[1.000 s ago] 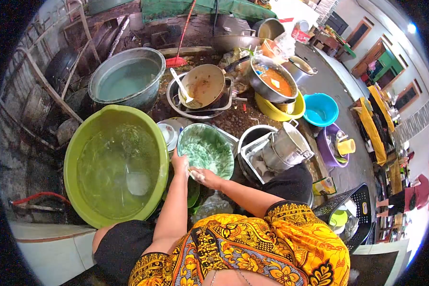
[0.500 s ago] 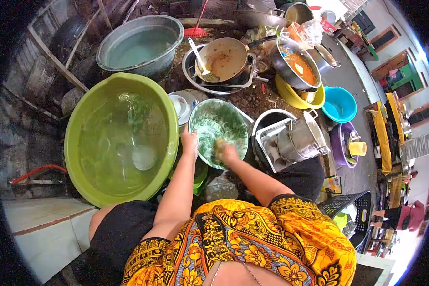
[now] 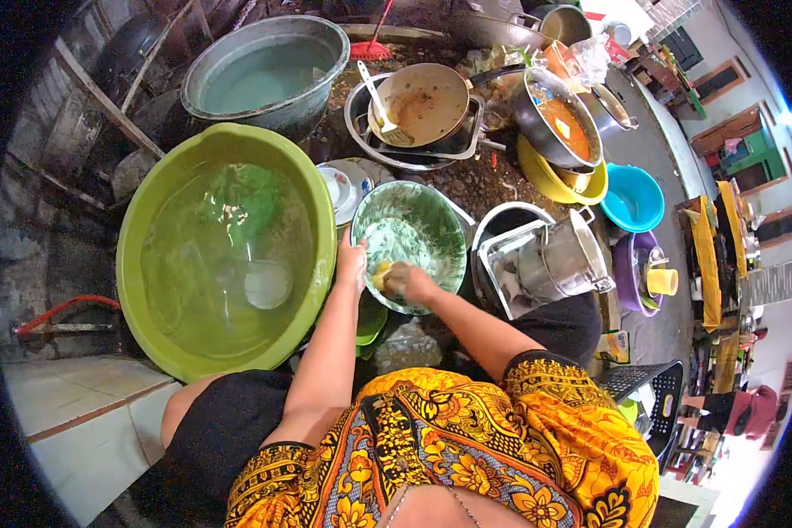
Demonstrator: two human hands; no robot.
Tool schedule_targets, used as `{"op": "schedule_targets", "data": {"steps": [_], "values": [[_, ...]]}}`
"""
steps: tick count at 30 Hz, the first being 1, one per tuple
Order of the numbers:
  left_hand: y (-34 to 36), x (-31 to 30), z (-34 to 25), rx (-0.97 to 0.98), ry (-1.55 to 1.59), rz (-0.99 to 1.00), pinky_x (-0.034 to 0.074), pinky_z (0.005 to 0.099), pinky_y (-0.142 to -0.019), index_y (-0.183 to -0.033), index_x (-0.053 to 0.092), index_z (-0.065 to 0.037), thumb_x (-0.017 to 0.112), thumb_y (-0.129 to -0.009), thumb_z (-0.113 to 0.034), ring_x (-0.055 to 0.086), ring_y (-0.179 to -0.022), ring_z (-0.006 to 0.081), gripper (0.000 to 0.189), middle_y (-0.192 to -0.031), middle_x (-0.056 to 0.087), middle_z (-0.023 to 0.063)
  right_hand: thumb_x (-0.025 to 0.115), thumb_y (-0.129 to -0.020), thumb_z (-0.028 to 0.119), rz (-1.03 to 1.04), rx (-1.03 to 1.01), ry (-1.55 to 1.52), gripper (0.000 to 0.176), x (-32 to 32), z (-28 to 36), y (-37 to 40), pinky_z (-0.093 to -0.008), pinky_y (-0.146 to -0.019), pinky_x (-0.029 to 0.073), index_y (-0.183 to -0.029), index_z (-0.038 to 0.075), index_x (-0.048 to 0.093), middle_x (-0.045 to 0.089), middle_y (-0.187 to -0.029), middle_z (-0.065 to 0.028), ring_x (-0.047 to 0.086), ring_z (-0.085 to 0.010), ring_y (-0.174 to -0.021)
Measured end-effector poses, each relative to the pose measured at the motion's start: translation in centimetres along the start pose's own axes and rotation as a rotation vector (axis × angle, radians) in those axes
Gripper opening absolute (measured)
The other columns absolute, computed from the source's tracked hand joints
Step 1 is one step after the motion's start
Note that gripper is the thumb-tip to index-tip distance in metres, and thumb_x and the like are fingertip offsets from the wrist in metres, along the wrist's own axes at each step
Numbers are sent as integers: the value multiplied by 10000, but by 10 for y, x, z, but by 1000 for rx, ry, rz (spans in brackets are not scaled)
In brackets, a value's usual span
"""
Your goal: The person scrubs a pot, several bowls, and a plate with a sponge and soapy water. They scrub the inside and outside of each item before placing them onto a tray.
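Observation:
A green marbled basin (image 3: 427, 220) with white suds inside is tilted toward me. My left hand (image 3: 351, 264) grips its left rim, fingers closed around the edge. Inside the basin, my right hand (image 3: 407, 282) is closed on a yellow sponge (image 3: 381, 275), pressed against the lower left of the inner wall. Left of the basin stands a large olive-green tub (image 3: 132, 264) of water, with a pale round item (image 3: 268, 284) under the surface. White plates (image 3: 336, 187) lie between tub and basin.
A grey tub (image 3: 326, 53) of water stands behind. A pan (image 3: 427, 97) with a white spatula (image 3: 374, 97) rests beyond the basin. To the right are a metal pot (image 3: 568, 255), a pot of orange liquid (image 3: 563, 123), a blue basin (image 3: 634, 198) and a black crate (image 3: 664, 409).
My right hand has moved left and slightly down inside the basin with the sponge, which shows more clearly. My left hand stays on the rim. The view has shifted slightly.

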State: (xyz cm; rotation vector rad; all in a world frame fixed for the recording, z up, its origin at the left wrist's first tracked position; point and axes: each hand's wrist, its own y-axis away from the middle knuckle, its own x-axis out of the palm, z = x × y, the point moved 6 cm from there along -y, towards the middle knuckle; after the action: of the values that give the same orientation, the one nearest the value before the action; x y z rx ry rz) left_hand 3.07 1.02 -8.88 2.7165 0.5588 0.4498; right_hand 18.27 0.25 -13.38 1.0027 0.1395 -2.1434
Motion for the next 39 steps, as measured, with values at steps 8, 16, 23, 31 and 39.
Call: {"op": "schedule_targets", "data": {"steps": [8,16,23,31,39], "values": [[-4,-3,11,-28,-33,3,422,346,-841,-1233,466,-71,453,-825,60,539,-943,198,429,-1096,567,90,445,-852,158,-548,405,355,286,-52,-28,-88,-425,-828,446,-1109,52,517,564,-1074,-205,551,-334,-997],[1,2,7,-19,235,26,425,350,-843,-1239,459,-68,455,-838,38,541,-947,200,415,-1091,573,93,607,-766,170,402,375,362,287,-25,40,3,-323,-736,481,-1015,29,611,654,-905,-135,633,-252,-809],[0,3,7,-60,227,157,387,348,-911,-1273,421,-88,440,-799,34,501,-1053,213,490,-1184,515,71,576,-759,64,-468,71,-833,451,-44,35,-83,-320,-791,454,-1182,13,428,574,-1052,-134,556,-208,-933],[-8,1,14,-164,128,167,458,239,-658,-1206,456,-98,427,-576,81,567,-835,163,655,-1004,564,60,548,-733,2,-179,94,-978,419,-36,59,-53,-317,-822,441,-1139,49,455,522,-1056,-81,538,-192,-979],[-21,1,30,18,62,84,450,313,-782,-1248,451,-64,400,-647,150,552,-905,197,640,-1060,574,93,607,-684,-55,-1404,467,-587,336,-104,-48,-64,-322,-657,516,-997,-13,493,588,-836,-107,616,-215,-769]]}}
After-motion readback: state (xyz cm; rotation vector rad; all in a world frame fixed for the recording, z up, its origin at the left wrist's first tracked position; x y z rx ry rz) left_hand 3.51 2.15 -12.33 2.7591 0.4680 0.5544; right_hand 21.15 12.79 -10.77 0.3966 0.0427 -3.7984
